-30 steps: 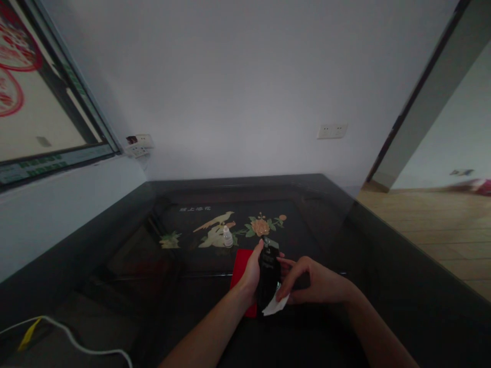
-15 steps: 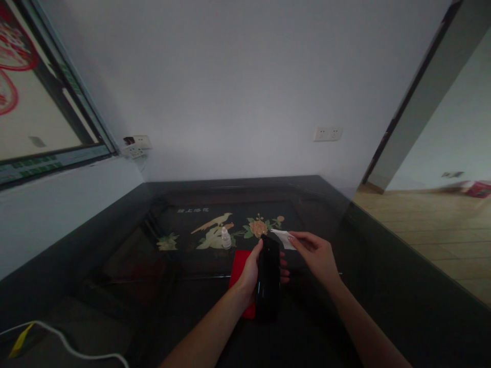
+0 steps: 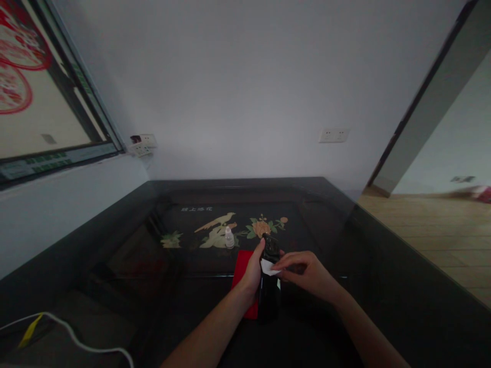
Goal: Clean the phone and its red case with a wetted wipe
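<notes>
My left hand (image 3: 252, 271) is wrapped round a glossy black phone (image 3: 269, 299), its back with the camera bump facing up. In my right hand (image 3: 303, 273) a small white wipe (image 3: 269, 267) is pinched between thumb and fingers. The wipe lies against the upper part of the phone's back, just below the camera bump. Beneath my left hand and the phone, a flat red piece (image 3: 241, 266) rests on the table; its middle is hidden. A small clear dropper bottle (image 3: 229, 238) stands upright beyond the left hand.
The dark glossy table (image 3: 184, 301) has a bird and flower picture in its top and reaches the wall. A white cable (image 3: 72, 337) with a yellow tag (image 3: 30, 331) lies at the lower left. Wall sockets (image 3: 333, 135) and a window (image 3: 49, 107) are beyond.
My right hand has moved left and down, bringing the white wipe from beside the phone onto its back. The left hand still holds the phone. The view has shifted slightly.
</notes>
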Demonstrator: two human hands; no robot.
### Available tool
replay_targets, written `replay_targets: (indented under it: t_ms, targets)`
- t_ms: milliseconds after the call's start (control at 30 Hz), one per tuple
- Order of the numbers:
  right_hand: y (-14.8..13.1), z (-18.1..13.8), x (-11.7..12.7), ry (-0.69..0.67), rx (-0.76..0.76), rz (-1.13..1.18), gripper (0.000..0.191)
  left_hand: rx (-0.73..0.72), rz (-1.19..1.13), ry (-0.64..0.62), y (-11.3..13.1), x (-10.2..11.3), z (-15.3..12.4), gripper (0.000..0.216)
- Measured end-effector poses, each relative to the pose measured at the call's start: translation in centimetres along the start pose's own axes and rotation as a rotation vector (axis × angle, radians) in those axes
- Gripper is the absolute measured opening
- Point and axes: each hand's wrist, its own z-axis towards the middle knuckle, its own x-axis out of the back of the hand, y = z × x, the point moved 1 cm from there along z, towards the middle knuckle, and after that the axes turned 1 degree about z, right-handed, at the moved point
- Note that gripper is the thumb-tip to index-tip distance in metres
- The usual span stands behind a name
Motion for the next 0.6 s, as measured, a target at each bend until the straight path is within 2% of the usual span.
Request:
replay_targets:
  t_ms: [233, 333, 467, 600]
  targets:
    - [-0.8, -0.9, -0.7, -0.372, -0.138, 0.159, 0.018, -0.047, 0.050, 0.046, 0.2, 0.2, 0.2, 0.064]
    - [-1.1, -1.3, -0.6, -0.456, -0.222, 0.184, 0.020, -0.021, 0.032, 0.033, 0.3, 0.1, 0.0, 0.064]
    - [-0.8, -1.4, 0.0, -0.412, -0.291, 0.268, 0.019, -0.020, 0.049, 0.028, 0.4, -0.1, -0.3, 0.063]
    - [-0.2, -1.2, 0.7, -0.234, -0.245, 0.372, 0.020, -0.035, 0.080, 0.026, 0.3, -0.2, -0.5, 0.060]
